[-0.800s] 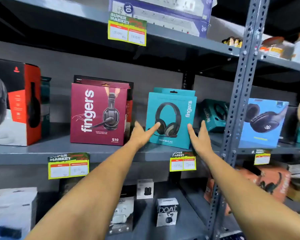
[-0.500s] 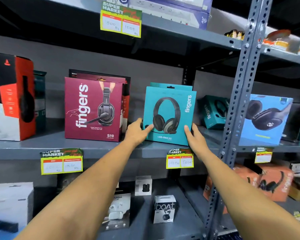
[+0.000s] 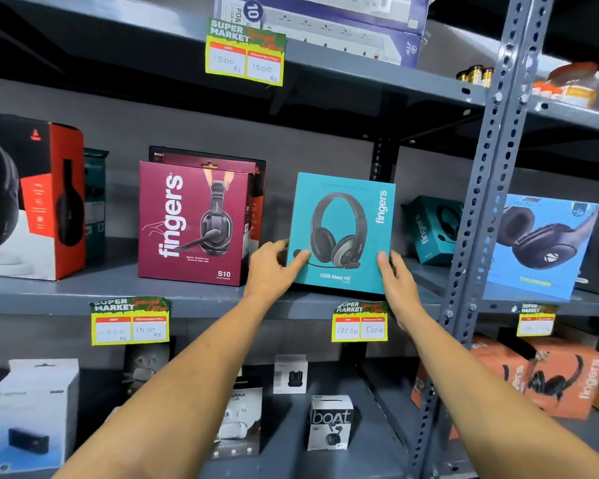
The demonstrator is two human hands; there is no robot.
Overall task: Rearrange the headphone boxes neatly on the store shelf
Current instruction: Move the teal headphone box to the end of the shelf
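A teal headphone box [image 3: 343,209] stands upright on the grey middle shelf [image 3: 66,292], tilted slightly. My left hand [image 3: 274,267] grips its lower left edge, thumb on the front face. My right hand [image 3: 395,285] holds its lower right corner. Left of it stands a maroon headphone box [image 3: 191,223] with a dark box behind it. A red, black and white box [image 3: 32,198] sits at the far left. Another teal box [image 3: 429,229] lies further back on the right, and a blue headphone box [image 3: 540,243] stands beyond the post.
A perforated grey upright post [image 3: 481,202] rises just right of my right hand. Yellow price tags [image 3: 359,323] hang on the shelf edge. The lower shelf holds small earbud boxes [image 3: 329,423] and orange headphone boxes [image 3: 561,378]. The upper shelf carries a power-strip box [image 3: 325,25].
Both hands have closed in from beside the teal box and taken hold of its lower corners. The box now sits slightly tilted, with its front nearer to me.
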